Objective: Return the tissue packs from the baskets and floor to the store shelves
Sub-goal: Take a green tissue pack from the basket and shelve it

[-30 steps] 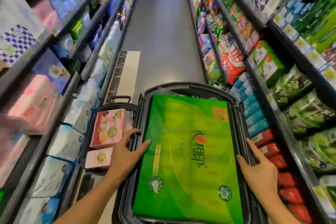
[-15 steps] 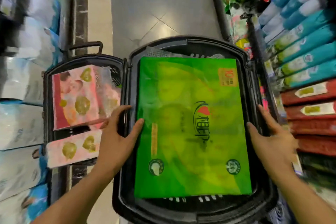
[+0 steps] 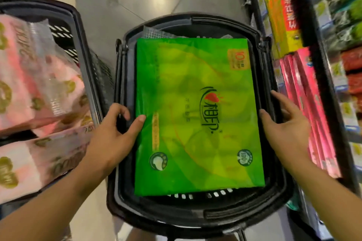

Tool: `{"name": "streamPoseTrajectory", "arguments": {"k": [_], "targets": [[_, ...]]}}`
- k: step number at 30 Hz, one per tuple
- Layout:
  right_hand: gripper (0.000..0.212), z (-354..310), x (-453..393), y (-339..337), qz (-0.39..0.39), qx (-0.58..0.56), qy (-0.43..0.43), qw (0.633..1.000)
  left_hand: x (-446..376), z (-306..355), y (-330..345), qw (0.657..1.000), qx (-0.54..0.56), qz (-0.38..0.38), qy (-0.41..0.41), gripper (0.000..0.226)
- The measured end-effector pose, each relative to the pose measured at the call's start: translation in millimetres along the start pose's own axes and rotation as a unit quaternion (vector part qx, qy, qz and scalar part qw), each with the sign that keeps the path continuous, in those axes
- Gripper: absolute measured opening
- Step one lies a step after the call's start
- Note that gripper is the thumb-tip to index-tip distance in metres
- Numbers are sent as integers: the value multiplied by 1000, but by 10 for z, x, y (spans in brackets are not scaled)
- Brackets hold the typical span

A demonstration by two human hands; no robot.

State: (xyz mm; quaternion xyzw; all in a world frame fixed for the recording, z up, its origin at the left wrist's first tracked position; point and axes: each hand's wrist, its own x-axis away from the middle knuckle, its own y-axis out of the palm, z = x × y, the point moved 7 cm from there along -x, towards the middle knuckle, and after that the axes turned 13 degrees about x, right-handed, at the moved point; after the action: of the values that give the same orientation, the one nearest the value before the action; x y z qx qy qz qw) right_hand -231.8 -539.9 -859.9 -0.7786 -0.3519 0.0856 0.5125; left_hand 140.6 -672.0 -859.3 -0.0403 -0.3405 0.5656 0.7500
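Inside the dark basket (image 3: 195, 215), a green tissue pack (image 3: 195, 115) — left hand (image 3: 109, 139) and right hand (image 3: 284, 133) at its sides, fingers loosely apart.

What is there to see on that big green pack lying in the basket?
The green pack is a large, flat, glossy plastic-wrapped rectangle with a red heart logo, an orange corner label and two round seals. It lies face up, nearly filling the black basket. The left hand touches its left edge with the thumb; the right hand is at its right edge.
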Motion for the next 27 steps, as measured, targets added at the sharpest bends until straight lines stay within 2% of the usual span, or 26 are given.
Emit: {"name": "streamPoseTrajectory", "arguments": {"k": [4,7,12,16,20,21,23,25,27], "targets": [[48,280,-72,280,-34,1,25,999,-196,-239,182,999,-17,-6,-46,38],[50,340,-65,310,-30,-19,23,999,-227,-327,251,998,-19,-1,-64,38],[62,286,-52,379,-139,16,13,990,-203,-441,315,991,-15,-74,-115,55],[64,244,-124,334,-175,16,14,984,-288,-434,286,985,-44,-92,-140,67],[71,326,-62,334,-223,1,18,975,-299,-361,317,970,-98,-129,-183,56],[74,321,3,375,-222,-5,21,975,-290,-358,284,969,-129,-121,-172,52],[77,307,169,213,-154,-24,38,987,-302,-121,285,975,-182,-88,-95,53],[72,240,464,118,-78,-57,67,993,-316,192,261,978,-199,-54,18,61],[68,179,826,49,-29,-76,111,991,-405,529,349,964,-221,-62,137,68]]}}
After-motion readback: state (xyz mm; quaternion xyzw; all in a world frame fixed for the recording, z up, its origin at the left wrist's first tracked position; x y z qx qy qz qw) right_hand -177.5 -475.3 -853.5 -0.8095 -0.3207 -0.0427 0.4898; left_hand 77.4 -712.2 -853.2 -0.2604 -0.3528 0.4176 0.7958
